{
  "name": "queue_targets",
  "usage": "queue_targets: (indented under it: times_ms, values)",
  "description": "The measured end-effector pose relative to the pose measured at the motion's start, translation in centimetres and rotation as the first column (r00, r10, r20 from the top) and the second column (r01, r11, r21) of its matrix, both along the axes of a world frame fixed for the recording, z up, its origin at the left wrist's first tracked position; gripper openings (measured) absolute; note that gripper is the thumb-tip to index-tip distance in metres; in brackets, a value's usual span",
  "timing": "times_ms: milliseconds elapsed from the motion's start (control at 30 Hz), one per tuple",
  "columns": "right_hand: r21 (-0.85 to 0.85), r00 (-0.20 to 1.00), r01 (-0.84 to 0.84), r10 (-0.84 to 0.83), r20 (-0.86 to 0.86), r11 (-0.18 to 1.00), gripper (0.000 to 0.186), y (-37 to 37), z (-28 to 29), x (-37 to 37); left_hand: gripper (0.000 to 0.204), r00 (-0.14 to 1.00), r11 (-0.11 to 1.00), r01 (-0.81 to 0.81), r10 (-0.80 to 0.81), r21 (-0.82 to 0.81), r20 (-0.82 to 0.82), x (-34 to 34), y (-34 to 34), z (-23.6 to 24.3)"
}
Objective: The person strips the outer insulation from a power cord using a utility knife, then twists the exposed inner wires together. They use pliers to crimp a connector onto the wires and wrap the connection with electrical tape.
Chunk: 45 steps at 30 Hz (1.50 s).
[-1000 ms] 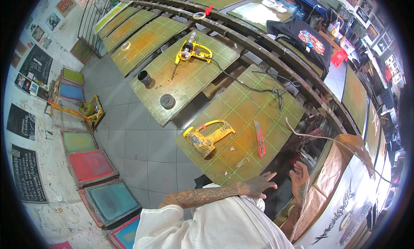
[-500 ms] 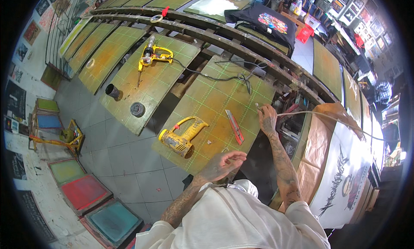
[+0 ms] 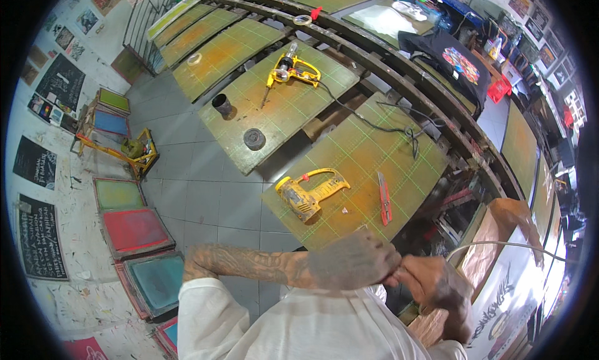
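Note:
Low in the view, my left hand [image 3: 355, 260] and my right hand [image 3: 430, 285] meet in front of my white shirt, fingers curled and partly blurred. A pale cable [image 3: 505, 243] runs into my right hand's grip; whatever lies between the fingertips is hidden. Just beyond them, a worn yellow heat-gun body [image 3: 309, 194] and a red box cutter [image 3: 384, 201] lie on a gridded green board [image 3: 405, 166]. The board behind carries a disassembled tool with yellow casing [image 3: 293, 70], its black cord, a dark cylinder [image 3: 222, 105] and a dark round piece [image 3: 253, 139].
A metal rail [image 3: 374, 60] links rows of boards. A black printed shirt [image 3: 449, 60] drapes over one. Framed screens [image 3: 137, 229] and a yellow metal stand [image 3: 118, 148] line the left wall. Brown paper [image 3: 505, 216] and a printed white sheet [image 3: 499, 304] lie at my right.
My right hand reached forward to the pale cable's end and has drawn it back toward my body. My left hand has closed and moved rightward to meet it. The view also shifted.

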State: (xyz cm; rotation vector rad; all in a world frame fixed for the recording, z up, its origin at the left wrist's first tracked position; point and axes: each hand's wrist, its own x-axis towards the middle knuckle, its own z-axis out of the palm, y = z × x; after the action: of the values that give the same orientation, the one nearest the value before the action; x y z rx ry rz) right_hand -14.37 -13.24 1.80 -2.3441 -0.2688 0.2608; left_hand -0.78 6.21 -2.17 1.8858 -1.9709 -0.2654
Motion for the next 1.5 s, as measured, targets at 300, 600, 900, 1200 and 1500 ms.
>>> queue_targets:
  times_ms: [300, 600, 900, 1200, 1500]
  values:
    - [-0.204, 0.950, -0.310, 0.310, -0.035, 0.929, 0.025, 1.5, 9.9, -2.1, 0.025, 0.964, 0.944, 0.261, -0.243, -0.201, 0.109, -0.6, 2.9, 11.0]
    - [-0.042, 0.951, 0.309, -0.309, 0.026, 0.950, 0.032, -3.3, 15.8, -4.0, 0.025, 0.989, 0.992, 0.118, -0.112, -0.048, 0.098, 3.4, 9.2, 12.5]
    - [0.026, 0.764, 0.640, -0.640, 0.080, 0.768, 0.033, -4.6, 8.1, -3.5, 0.016, 0.845, 0.864, -0.357, 0.461, 0.355, -0.271, 0.9, 12.6, -5.9]
    - [0.497, 0.846, 0.410, -0.522, 0.105, 0.765, 0.029, -0.2, 1.8, 4.3, 0.020, 0.766, 0.506, -0.439, 0.643, 0.742, 0.014, -3.5, 20.6, -15.7]
    - [0.451, 0.843, 0.382, -0.504, 0.187, 0.807, 0.023, 1.1, 1.3, 5.6, 0.018, 0.727, 0.303, -0.403, 0.679, 0.864, 0.101, -3.8, 19.1, -16.1]
